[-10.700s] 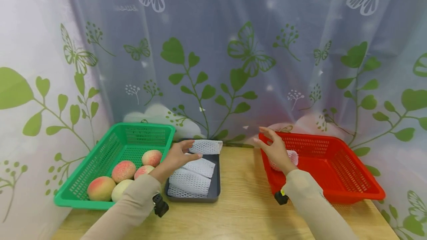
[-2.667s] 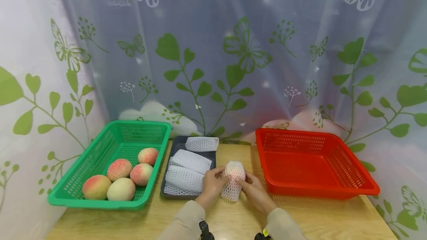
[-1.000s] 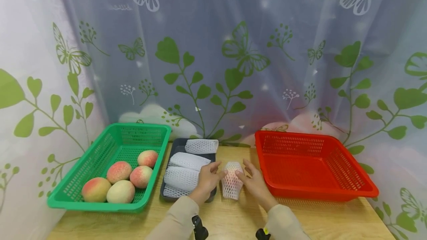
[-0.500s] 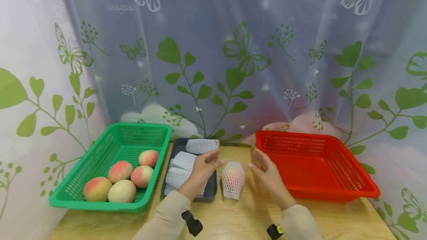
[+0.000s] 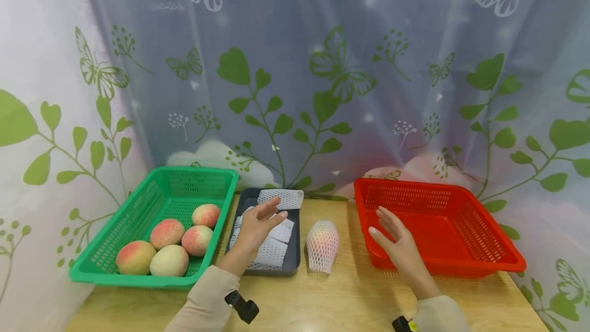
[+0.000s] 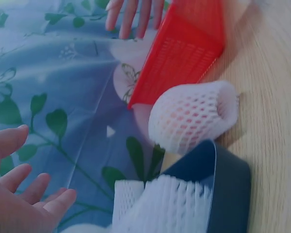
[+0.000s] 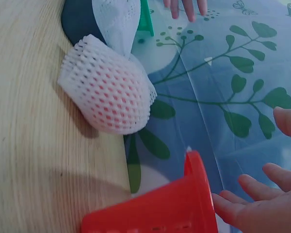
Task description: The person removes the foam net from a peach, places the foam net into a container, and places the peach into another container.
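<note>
A peach in a white foam net lies on the table between the grey tray and the red basket, untouched by either hand. The net's narrow end points toward the front. My left hand is raised over the grey tray, fingers loosely extended, holding nothing. Several white foam net sleeves lie in that tray, partly hidden by the hand. My right hand hovers by the near left corner of the red basket, thumb and fingers apart and nothing between them.
On the left stands a green basket with several bare peaches in its front part. A patterned curtain hangs behind the wooden table.
A netted peach seen earlier inside the red basket's left end now lies on the table. Both hands held it there, let go, then moved apart, left over the tray, right to the red basket.
</note>
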The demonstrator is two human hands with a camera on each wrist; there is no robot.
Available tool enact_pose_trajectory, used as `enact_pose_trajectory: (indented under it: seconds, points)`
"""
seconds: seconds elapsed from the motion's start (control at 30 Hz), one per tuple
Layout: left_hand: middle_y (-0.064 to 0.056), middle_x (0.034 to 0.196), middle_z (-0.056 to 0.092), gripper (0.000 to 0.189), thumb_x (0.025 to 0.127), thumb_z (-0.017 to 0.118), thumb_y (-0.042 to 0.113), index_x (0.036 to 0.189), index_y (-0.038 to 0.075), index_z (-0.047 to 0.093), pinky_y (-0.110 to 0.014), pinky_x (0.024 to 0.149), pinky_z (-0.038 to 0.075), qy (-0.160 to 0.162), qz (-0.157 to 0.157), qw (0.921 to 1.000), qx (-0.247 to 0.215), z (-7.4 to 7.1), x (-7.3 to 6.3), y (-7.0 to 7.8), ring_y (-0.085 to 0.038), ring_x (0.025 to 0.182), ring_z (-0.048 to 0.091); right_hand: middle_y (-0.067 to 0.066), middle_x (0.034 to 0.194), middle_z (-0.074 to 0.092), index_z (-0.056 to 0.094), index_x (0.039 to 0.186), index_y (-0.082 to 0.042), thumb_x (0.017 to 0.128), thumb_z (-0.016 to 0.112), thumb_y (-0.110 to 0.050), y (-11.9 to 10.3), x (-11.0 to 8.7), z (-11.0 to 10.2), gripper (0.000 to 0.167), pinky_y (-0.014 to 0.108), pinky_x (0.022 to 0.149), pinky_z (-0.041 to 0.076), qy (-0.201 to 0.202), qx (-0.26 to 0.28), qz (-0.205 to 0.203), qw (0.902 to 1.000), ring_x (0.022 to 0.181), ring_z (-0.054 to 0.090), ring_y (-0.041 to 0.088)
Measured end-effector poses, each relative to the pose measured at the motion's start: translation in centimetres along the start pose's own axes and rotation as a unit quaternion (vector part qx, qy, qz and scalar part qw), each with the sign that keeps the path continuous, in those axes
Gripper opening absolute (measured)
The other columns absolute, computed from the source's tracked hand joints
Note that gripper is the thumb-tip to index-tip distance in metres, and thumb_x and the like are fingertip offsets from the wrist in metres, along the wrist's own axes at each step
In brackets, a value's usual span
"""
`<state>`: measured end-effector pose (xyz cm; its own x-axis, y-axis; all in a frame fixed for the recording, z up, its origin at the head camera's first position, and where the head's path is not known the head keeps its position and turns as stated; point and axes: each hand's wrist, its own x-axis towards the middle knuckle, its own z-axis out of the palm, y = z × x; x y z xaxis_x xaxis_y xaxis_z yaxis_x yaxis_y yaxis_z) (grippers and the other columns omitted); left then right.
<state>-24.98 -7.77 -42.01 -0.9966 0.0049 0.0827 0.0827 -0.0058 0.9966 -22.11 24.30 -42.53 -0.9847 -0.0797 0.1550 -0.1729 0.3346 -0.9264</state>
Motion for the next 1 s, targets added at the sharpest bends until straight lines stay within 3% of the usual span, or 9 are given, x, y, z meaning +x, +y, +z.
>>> enact_pose_trajectory:
  seconds: [0.2,0.4,1.0]
  points:
    - [-0.015,0.141,0.050,0.051,0.089,0.069,0.011,0.137,0.004,0.052,-0.047,0.107,0.038,0.008,0.000,0.9999,-0.008,-1.8,-0.5,-0.2,-0.032,0.134,0.042,0.012,0.156,0.026,0.023,0.152,-0.016,0.095,0.060,-0.035,0.8,-0.8,-1.3,0.070,0.066,0.106,0.027,0.005,-0.023,0.004,0.9997,0.142,0.023,0.037]
    - [-0.015,0.140,0.051,0.051,0.089,0.068,0.011,0.136,0.002,0.052,-0.047,0.108,0.037,0.022,-0.004,0.9997,-0.008,-3.0,-0.8,-0.6,-0.032,0.134,0.042,0.013,0.156,0.025,0.022,0.153,-0.014,0.096,0.059,-0.034,1.0,-1.2,-1.8,0.070,0.067,0.105,0.028,0.011,-0.009,0.021,0.9997,0.142,0.021,0.037]
    - [-0.018,0.139,0.051,0.050,0.089,0.067,0.011,0.136,0.000,0.052,-0.047,0.108,0.037,0.019,-0.005,0.9998,0.001,-2.7,-0.5,-1.0,-0.035,0.133,0.042,0.012,0.156,0.026,0.025,0.152,-0.016,0.096,0.059,-0.033,0.3,-1.0,-1.1,0.068,0.066,0.107,0.024,0.003,0.001,0.022,0.9997,0.143,0.021,0.036]
